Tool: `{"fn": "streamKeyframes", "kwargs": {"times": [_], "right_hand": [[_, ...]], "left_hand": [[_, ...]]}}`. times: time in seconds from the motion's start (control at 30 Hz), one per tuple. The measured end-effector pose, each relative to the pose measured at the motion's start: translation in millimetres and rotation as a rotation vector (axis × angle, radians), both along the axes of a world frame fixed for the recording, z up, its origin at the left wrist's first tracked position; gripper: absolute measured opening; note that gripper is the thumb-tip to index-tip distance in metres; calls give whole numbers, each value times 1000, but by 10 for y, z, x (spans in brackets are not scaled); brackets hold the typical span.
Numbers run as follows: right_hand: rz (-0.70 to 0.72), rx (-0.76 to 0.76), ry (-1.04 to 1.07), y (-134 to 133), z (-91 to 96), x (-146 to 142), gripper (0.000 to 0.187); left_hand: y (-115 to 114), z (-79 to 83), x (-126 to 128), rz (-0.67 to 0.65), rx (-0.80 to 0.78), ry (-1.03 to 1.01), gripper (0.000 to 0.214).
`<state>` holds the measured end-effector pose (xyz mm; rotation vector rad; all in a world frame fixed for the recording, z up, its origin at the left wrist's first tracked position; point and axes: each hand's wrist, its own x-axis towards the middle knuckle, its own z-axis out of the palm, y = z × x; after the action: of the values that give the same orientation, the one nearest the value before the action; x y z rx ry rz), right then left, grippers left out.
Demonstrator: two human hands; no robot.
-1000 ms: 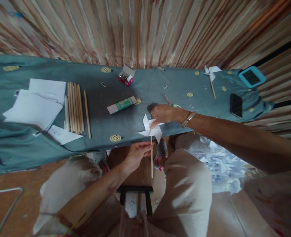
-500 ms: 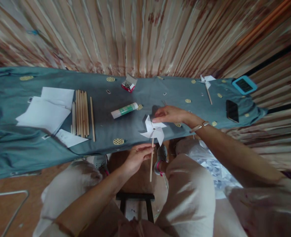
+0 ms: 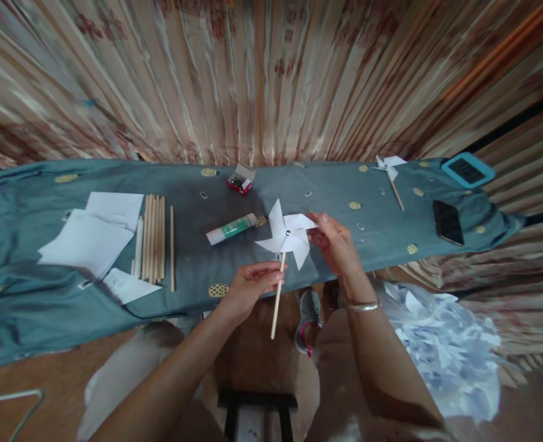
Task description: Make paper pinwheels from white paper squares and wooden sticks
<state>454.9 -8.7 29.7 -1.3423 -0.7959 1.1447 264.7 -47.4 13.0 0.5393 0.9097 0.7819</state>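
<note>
A white paper pinwheel [image 3: 292, 238] on a thin wooden stick [image 3: 277, 302] is held upright, tilted slightly, over the table's front edge. A silver pin head [image 3: 289, 232] shows at its centre. My left hand [image 3: 252, 285] pinches the stick just below the paper blades, thumb on top. On the other side, my right hand [image 3: 338, 242] has its thumb and fingers closed at the tip of the right blade. Behind the pinwheel, a glue stick [image 3: 231, 229] with a green label lies on the cloth.
Paper sheets [image 3: 87, 239] and a row of wooden sticks [image 3: 153, 236] lie left. A small box of pins [image 3: 241, 179] stands open at the back. Rightward lie another pinwheel [image 3: 390, 166], a phone [image 3: 448, 221] and a blue-framed device [image 3: 467, 170]. A bag of white paper pieces [image 3: 446, 350] sits below.
My right hand has moved from above the top blade to the right blade's tip. The pinwheel has turned to face me more fully. The view has tilted up a little.
</note>
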Motion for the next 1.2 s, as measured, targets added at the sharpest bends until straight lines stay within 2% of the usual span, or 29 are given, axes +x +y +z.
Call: {"fn": "streamKeyframes", "kwargs": {"times": [0.2,0.57,0.93,1.2], "right_hand": [[62,-11,32,37,46,-55,38],[4,-27,146,59,79,-170,31],[-22,-43,112,74,94,-211,34],[43,-80,123,24,114,-236,31]], "left_hand": [[101,-1,23,32,17,36,32],[132,-18,47,63,63,84,31],[180,-31,4,111,69,100,37],[222,-17,-13,154,104,77,42]]}}
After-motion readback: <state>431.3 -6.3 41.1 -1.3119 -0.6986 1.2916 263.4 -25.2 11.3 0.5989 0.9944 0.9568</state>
